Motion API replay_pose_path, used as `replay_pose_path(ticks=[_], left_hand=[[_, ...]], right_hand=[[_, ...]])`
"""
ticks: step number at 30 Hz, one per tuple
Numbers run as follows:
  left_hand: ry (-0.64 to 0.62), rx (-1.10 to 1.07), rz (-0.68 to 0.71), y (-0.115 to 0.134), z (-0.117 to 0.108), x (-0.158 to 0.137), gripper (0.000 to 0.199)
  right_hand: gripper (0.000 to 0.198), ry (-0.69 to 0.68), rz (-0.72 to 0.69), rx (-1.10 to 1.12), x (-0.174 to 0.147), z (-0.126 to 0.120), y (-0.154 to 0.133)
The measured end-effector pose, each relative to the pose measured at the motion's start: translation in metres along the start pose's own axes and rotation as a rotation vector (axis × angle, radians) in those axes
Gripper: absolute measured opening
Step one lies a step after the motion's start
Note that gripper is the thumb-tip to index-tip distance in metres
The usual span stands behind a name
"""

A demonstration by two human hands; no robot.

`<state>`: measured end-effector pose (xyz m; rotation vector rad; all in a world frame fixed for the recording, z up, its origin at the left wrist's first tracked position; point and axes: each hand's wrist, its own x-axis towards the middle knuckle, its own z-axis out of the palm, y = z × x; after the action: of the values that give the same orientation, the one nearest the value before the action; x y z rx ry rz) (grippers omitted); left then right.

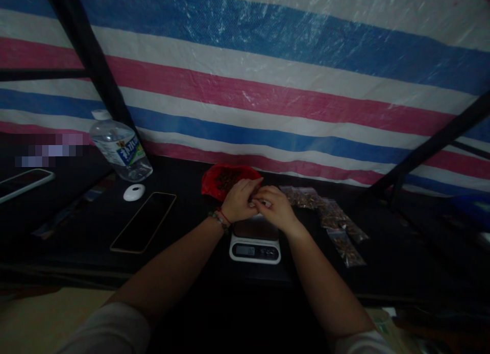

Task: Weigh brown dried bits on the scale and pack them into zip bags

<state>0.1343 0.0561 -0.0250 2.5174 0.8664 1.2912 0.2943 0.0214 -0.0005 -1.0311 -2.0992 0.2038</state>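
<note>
My left hand (241, 199) and my right hand (276, 207) meet above a small white digital scale (234, 255). The fingers of both are closed and bent toward each other, fingertips touching or nearly so. Something small and pale shows between them, too dim and covered to name. Just behind my left hand lies a red bag or bowl-like wrapper (210, 183), opened out, with a pile of small brown pieces (228, 178) inside. To the right of my right hand, several clear bags of brown pieces (300, 197) lie in a row, one bag (346, 249) nearest me.
Left on the black table (184, 272) are a phone (144, 222), a white earbud case (134, 192) and a large clear bottle (121, 148). Another phone (25, 183) lies at the far left. A striped plastic sheet (268, 88) hangs behind, with dark frame bars (92, 57) at both sides.
</note>
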Motion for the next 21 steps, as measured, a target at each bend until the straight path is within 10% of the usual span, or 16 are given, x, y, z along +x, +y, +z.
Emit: replay_pose_path(ticks=[5,11,16,21], left_hand=[[0.003,-0.248,-0.035,-0.009,0.002,-0.004,0.084],[-0.076,-0.355,-0.103,-0.011,0.001,-0.004,0.041],[-0.077,-0.367,-0.208,-0.009,0.005,-0.001,0.024],[-0.054,-0.431,-0.29,-0.015,0.011,-0.002,0.04]], right_hand=[[0.016,0.196,-0.005,0.048,-0.003,-0.018,0.007],[0.013,0.23,-0.011,0.19,-0.005,-0.019,0.01],[0.041,0.285,0.253,0.523,-0.005,0.001,0.025],[0.021,0.281,0.405,0.599,-0.005,0.005,0.036]])
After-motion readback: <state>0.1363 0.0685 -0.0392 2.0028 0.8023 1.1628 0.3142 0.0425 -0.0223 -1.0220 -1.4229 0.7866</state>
